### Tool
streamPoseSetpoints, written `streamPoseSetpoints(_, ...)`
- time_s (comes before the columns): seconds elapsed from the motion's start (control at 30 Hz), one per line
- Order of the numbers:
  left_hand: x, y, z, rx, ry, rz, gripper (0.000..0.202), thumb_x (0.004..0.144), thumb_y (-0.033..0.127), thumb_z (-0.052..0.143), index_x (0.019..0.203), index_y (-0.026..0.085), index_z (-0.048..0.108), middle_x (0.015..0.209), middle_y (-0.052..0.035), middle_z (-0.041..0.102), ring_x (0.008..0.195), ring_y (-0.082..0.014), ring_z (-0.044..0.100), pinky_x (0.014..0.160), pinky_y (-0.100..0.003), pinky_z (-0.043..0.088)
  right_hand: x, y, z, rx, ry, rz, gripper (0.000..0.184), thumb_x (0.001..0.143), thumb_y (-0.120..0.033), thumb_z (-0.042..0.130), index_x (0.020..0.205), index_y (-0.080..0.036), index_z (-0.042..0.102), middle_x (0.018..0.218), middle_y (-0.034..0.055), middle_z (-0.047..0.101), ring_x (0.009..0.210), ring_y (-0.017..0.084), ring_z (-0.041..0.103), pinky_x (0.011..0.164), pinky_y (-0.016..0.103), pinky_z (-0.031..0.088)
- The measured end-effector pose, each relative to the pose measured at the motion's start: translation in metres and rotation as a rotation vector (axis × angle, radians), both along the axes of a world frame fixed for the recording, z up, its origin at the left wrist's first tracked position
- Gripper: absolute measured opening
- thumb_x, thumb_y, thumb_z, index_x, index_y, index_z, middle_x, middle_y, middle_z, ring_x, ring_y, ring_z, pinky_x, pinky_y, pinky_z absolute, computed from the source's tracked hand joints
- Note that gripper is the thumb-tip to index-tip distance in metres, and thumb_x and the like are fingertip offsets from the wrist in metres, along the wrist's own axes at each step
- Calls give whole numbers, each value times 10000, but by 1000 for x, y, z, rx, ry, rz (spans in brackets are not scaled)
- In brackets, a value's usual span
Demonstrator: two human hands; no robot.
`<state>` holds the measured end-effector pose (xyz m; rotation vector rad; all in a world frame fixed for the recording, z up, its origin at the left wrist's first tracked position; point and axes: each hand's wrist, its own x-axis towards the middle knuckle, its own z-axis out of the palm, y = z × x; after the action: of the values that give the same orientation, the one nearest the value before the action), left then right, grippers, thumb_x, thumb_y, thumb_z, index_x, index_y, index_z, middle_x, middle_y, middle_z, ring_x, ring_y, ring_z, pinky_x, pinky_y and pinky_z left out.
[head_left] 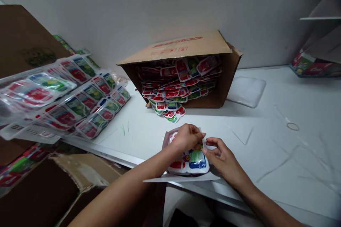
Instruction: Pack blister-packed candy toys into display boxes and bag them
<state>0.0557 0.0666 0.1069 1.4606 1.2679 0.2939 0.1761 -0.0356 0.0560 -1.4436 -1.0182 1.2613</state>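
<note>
The left hand [186,137] and the right hand [222,158] are showing bare, and both slim forearms are showing bare too (upper arms out of view).

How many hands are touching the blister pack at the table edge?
2. The left hand grips the blister pack at its top; the right hand pinches its upper right edge. No other hands show.

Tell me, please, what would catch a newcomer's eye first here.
A cardboard box lies tipped on its side at the back of the white table, colourful packets spilling from its mouth. Up front, the left hand and right hand pinch one such packet at the table's near edge. Bagged packets pile up at the left.
</note>
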Motion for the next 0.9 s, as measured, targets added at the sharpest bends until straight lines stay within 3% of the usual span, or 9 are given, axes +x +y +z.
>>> streamPoseSetpoints(0.13, 0, -2, -6, -92, -64, 74, 296, 796, 389, 687, 713, 171, 504, 462, 41, 569, 401, -93, 549, 452, -193, 465, -5, -1, -2, -15, -12, -17, 438, 825, -460, 585, 1165, -213, 461, 1187, 92, 572, 759, 164, 612, 643, 315, 501)
streamPoseSetpoints(0.3, -8, -5, -10, 28, -159, 170, 312, 725, 238, 764, 816, 194, 470, 594, 85, 536, 430, -85, 583, 404, -167, 452, -8, -2, -1, 66, -312, 4, 399, 819, -385, 580, 1179, -241, 487, 1106, 72, 566, 808, 201, 615, 682, 354, 508)
streamPoseSetpoints(0.43, -11, -3, -18, 88, -142, 132, 336, 709, 183, 762, 841, 204, 454, 607, 100, 512, 396, -70, 549, 363, -154, 405, -2, -3, 1, 232, -566, 116, 260, 881, -332, 533, 1125, -244, 532, 1120, 81, 549, 914, 227, 598, 762, 386, 504)
streamPoseSetpoints(0.53, -12, -2, -20, 40, -155, 141, 333, 729, 169, 739, 878, 202, 443, 564, 105, 526, 385, -75, 534, 389, -171, 444, 4, -1, 2, 463, -706, 233, 166, 937, -277, 482, 1045, -222, 595, 1109, 91, 582, 1006, 238, 563, 845, 400, 474)
streamPoseSetpoints(0.63, -14, 0, -11, -42, -202, 116, 256, 790, 179, 678, 892, 191, 444, 539, 84, 560, 415, -93, 569, 446, -201, 500, 10, 4, 3, 641, -881, 329, 201, 965, -277, 461, 1008, -211, 647, 1059, 95, 642, 982, 248, 554, 824, 413, 447)
streamPoseSetpoints(0.7, -17, 1, 2, -68, -238, 81, 203, 814, 217, 656, 881, 181, 469, 538, 66, 572, 433, -103, 587, 453, -203, 499, 13, 8, 4, 674, -972, 392, 230, 972, -299, 458, 989, -201, 666, 1012, 97, 665, 923, 244, 563, 788, 411, 438)
streamPoseSetpoints(0.77, -25, 2, 16, 6, -292, 97, 187, 814, 271, 659, 879, 166, 518, 567, 50, 578, 422, -89, 562, 422, -177, 448, 15, 12, 6, 684, -1023, 444, 244, 972, -298, 455, 1004, -188, 671, 963, 98, 666, 876, 236, 567, 773, 404, 437)
streamPoseSetpoints(0.83, -39, 0, 27, 171, -381, 218, 203, 809, 318, 656, 891, 154, 567, 618, 39, 583, 423, -66, 521, 419, -168, 405, 15, 15, 6, 702, -1056, 472, 268, 965, -282, 462, 1136, -178, 640, 933, 101, 654, 847, 232, 569, 757, 393, 446)
streamPoseSetpoints(0.9, -58, -8, 27, 361, -443, 440, 217, 804, 334, 658, 908, 154, 598, 697, 21, 602, 516, -71, 546, 506, -181, 440, 14, 17, 5, 746, -1098, 496, 367, 954, -253, 471, 1309, -200, 545, 971, 106, 649, 858, 236, 577, 745, 387, 454)
